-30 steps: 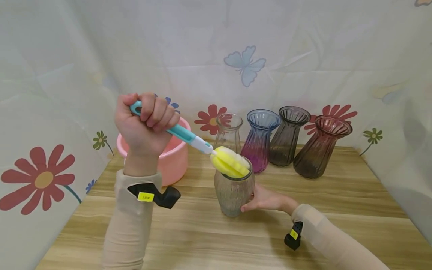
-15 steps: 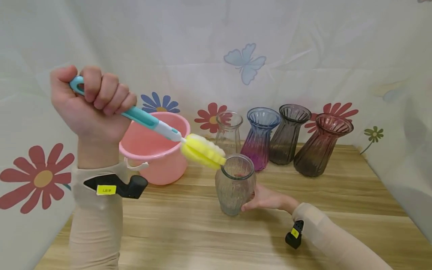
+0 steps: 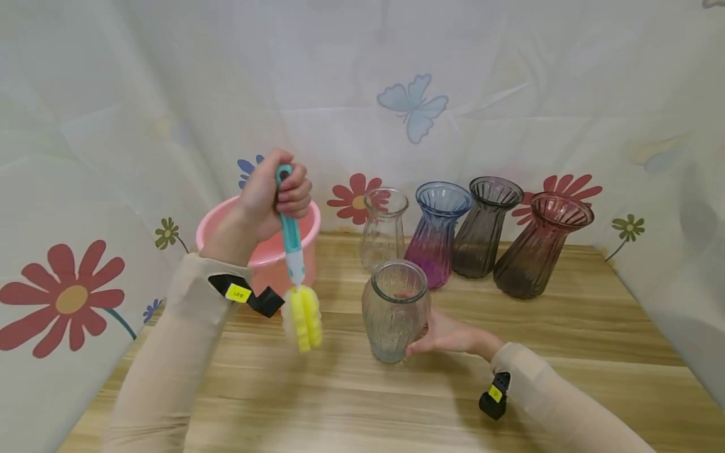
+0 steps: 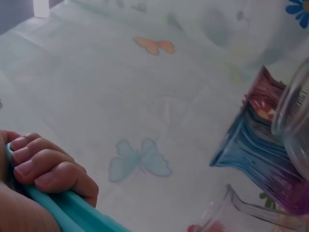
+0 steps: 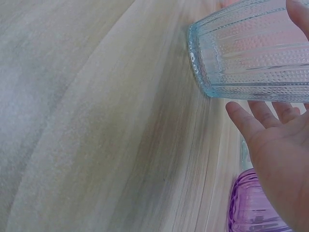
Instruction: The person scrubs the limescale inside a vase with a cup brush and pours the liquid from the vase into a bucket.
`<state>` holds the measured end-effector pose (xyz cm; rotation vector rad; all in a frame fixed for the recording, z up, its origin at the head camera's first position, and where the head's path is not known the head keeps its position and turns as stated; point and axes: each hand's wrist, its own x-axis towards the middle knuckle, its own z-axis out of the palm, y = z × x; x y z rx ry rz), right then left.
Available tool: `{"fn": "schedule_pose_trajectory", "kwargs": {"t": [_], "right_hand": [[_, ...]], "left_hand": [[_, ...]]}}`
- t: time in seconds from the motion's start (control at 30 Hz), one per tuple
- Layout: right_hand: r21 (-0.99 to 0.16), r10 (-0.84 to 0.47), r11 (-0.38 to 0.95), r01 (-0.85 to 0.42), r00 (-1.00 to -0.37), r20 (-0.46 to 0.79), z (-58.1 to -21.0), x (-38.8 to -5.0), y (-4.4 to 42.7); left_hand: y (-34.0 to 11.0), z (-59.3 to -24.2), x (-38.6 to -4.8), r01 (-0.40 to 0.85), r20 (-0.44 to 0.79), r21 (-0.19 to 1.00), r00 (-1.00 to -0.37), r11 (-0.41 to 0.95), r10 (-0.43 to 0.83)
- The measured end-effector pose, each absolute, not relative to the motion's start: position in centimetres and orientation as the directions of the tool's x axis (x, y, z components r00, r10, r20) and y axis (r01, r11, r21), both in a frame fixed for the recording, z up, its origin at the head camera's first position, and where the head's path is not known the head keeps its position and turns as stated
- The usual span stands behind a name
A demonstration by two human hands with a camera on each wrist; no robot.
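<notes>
My left hand [image 3: 266,198] grips the teal handle of a sponge bottle brush [image 3: 292,242], fingers curled round it. The brush hangs downward, its yellow-and-white sponge head [image 3: 306,321] over the table, in front of the pink bucket and left of a clear ribbed glass vase [image 3: 391,324]. That vase stands mouth up, apart from the brush. At its right side my right hand [image 3: 450,333] holds the lower part; the right wrist view has the thumb on one side of the vase [image 5: 251,53] and the fingers [image 5: 246,121] on the other.
A pink bucket [image 3: 283,270] stands at the back left, partly behind my left arm. Behind the held vase are another clear vase [image 3: 382,236], a blue-purple vase [image 3: 432,245], a grey vase [image 3: 481,239] and a red-brown vase [image 3: 529,261]. A printed curtain [image 3: 510,50] surrounds the wooden table [image 3: 351,409].
The sponge head came out of the vase as my left hand swung left and up. That hand then returned rightward, and the brush now points down. My right hand and vase stayed put.
</notes>
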<state>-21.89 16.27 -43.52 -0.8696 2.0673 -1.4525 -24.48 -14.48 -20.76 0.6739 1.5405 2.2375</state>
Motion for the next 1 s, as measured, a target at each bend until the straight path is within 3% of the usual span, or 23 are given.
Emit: {"fn": "schedule_pose_trajectory", "kwargs": {"t": [0.3,0.53,0.77,1.0], "right_hand": [[-0.948,-0.725,0.229,-0.219,-0.689,-0.015,-43.6,-21.7,16.3],[-0.945,-0.727,0.220,-0.243,-0.686,0.007,-43.7,-21.7,16.1],[-0.945,-0.725,0.232,-0.229,-0.689,-0.011,-43.5,-21.7,16.2],[-0.941,-0.721,0.242,-0.235,-0.692,-0.012,-43.5,-21.9,16.3]], "left_hand": [[-9.7,-25.5,-28.2,-0.133,-0.174,0.983,-0.885,0.124,0.432],[-7.1,-29.7,-29.8,-0.149,-0.312,0.896,-0.882,0.418,0.354],[-6.4,-34.1,-31.6,-0.143,-0.289,0.842,-0.934,0.521,0.211],[-6.5,-38.3,-32.6,0.060,-0.082,0.759,-0.979,0.648,0.188]]}}
